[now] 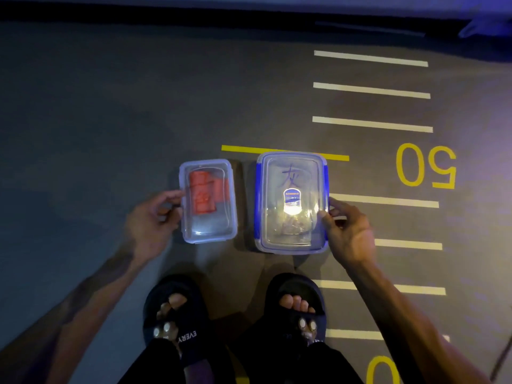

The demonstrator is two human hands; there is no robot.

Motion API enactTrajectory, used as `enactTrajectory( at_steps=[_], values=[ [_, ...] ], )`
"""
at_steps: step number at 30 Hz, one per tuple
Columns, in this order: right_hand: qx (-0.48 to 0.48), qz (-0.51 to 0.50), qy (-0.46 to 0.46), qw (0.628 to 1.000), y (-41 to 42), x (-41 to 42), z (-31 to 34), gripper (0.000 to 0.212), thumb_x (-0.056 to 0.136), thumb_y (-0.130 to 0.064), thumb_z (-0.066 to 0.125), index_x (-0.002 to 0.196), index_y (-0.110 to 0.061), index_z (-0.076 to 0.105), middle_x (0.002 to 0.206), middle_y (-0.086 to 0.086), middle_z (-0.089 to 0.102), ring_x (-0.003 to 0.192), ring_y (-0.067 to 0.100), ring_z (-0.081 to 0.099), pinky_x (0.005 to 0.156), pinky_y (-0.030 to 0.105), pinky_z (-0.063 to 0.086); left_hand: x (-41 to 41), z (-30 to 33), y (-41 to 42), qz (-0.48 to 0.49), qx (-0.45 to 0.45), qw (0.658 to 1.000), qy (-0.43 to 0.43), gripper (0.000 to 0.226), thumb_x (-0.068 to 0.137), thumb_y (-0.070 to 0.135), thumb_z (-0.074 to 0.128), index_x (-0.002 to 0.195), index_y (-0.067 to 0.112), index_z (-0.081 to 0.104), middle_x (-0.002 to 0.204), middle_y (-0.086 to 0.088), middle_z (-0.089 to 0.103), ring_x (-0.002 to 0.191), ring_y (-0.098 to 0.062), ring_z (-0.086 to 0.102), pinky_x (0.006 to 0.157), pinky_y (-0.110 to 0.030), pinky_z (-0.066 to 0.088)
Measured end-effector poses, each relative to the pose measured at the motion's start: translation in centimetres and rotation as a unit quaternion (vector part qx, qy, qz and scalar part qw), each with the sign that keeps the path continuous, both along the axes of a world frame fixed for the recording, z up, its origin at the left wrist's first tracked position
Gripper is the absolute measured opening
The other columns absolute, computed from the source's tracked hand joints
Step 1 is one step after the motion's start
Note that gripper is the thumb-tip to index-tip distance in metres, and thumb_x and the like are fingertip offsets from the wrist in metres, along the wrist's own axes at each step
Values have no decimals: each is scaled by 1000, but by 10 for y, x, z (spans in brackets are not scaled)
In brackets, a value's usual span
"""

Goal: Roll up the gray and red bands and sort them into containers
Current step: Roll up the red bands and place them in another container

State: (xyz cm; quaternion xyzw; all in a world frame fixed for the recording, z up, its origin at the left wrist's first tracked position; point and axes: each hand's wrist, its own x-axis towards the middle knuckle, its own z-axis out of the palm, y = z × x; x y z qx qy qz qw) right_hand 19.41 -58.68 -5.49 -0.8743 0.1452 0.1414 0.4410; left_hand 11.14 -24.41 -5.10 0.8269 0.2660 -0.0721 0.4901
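Two clear lidded plastic containers lie on the floor in front of my feet. The smaller left container (208,234) holds rolled red bands (202,195) under its lid. The larger right container (291,245) has blue side clips, a handwritten character and a sticker on its lid; grayish rolled bands (291,225) show dimly inside. My left hand (151,220) touches the left container's left edge with curled fingertips. My right hand (346,231) grips the right container's right edge, thumb on the lid.
The dark gray floor carries white ruler-like stripes (371,90) on the right, a yellow line (285,152) behind the containers and a yellow "50" (426,166). My feet in black slippers (177,314) stand just below the containers. A dark wall base runs along the top.
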Motion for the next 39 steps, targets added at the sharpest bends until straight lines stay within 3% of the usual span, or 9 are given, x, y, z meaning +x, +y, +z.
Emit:
enactTrajectory(
  at_steps=[3, 6, 10, 13, 15, 20, 27, 33, 39],
  values=[
    [37, 50, -17, 998, 17, -8, 5, 42, 94, -15, 71, 135, -21, 64, 105, -13, 67, 83, -13, 65, 77, 16, 56, -10, -1, -19, -2, -7, 999, -33, 50, 89, -11, 64, 115, 31, 66, 111, 3, 68, 92, -11, 68, 77, -14, 53],
    [12, 148, -52, 988, 14, -27, 6, 63, 89, -34, 78, 146, -31, 51, 133, -21, 58, 117, -10, 57, 97, 29, 54, -22, -6, -22, -2, -61, 998, -15, 60, 89, -15, 63, 127, 32, 61, 122, 4, 66, 98, 3, 66, 77, -10, 51],
    [-50, 242, -62, 967, 1, -55, -9, 113, 74, -34, 91, 162, -22, 22, 166, -4, 29, 151, 14, 33, 117, 42, 41, -33, -10, -25, -80, -111, 991, -8, 84, 80, -11, 77, 145, 35, 48, 151, 16, 45, 120, 3, 59, 85, -13, 52],
    [-58, 219, -90, 970, 2, -50, -10, 100, 80, -36, 85, 160, -25, 28, 163, -6, 34, 145, 16, 42, 108, 47, 50, -19, -11, -29, -49, -127, 989, -53, 59, 91, -3, 65, 142, 27, 58, 148, 26, 49, 137, -15, 50, 92, -29, 58],
    [-67, 206, -107, 970, 1, -35, -8, 97, 79, -38, 85, 159, -25, 32, 160, -7, 39, 140, 16, 49, 104, 44, 53, 2, -13, -27, -73, -112, 988, -78, 69, 85, -4, 72, 145, 25, 54, 157, 17, 41, 145, -27, 41, 106, -44, 51],
    [-125, 195, -109, 967, 0, 39, -6, 97, 73, -40, 90, 154, -26, 39, 151, -5, 51, 125, 22, 61, 92, 37, 54, 88, -14, -22, -184, 68, 979, -59, 93, 79, 12, 85, 156, 30, 35, 162, 3, 37, 140, -21, 48, 115, -40, 42],
    [-138, 180, -100, 969, 8, 131, -10, 90, 76, -33, 89, 153, -25, 42, 148, -1, 54, 130, 23, 56, 100, 36, 49, 179, -19, -17, -207, 101, 972, -51, 103, 76, 10, 86, 159, 30, 28, 157, 5, 43, 132, -12, 51, 112, -22, 36],
    [-148, 201, -119, 961, 1, 143, -21, 85, 82, -21, 85, 154, -25, 40, 154, 1, 48, 136, 25, 51, 103, 34, 46, 187, -32, -20, -194, 122, 971, -63, 97, 79, 15, 86, 158, 30, 32, 164, 2, 33, 149, -15, 33, 123, -31, 27],
    [-146, 235, -107, 955, -8, 157, -24, 85, 86, -24, 80, 158, -28, 34, 164, 2, 36, 146, 28, 42, 113, 49, 46, 197, -33, -23, -208, 149, 965, -52, 96, 81, 23, 84, 157, 37, 28, 164, 5, 32, 151, -14, 29, 123, -37, 28]
  ],
)
